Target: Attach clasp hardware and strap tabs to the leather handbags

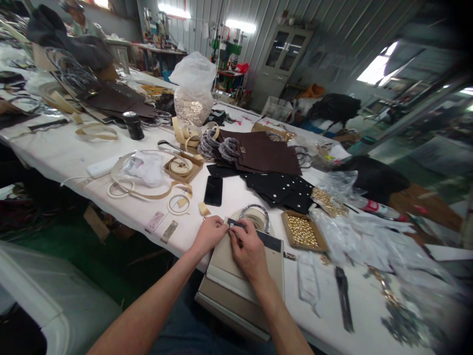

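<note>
A beige leather bag (236,291) lies over the table's front edge, close to my body. Along its top edge runs a black strip (271,241) with small holes. My left hand (210,235) pinches the strip's left end at the bag's corner. My right hand (252,250) bends over the same strip, thumb and fingertips pressed together near a hole; whatever they hold is too small to make out. Just beyond the bag are a dark wrapped handle (266,219) and a tape roll. An open box of gold metal fittings (303,231) sits to the right.
A black phone (213,191), tape rings (179,203) and a small cardboard box (184,167) lie ahead to the left. Brown leather panels (269,153) and black panels (283,190) are stacked beyond. Black tweezers (344,299) and plastic bags (354,236) lie right. Another person (83,24) sits far left.
</note>
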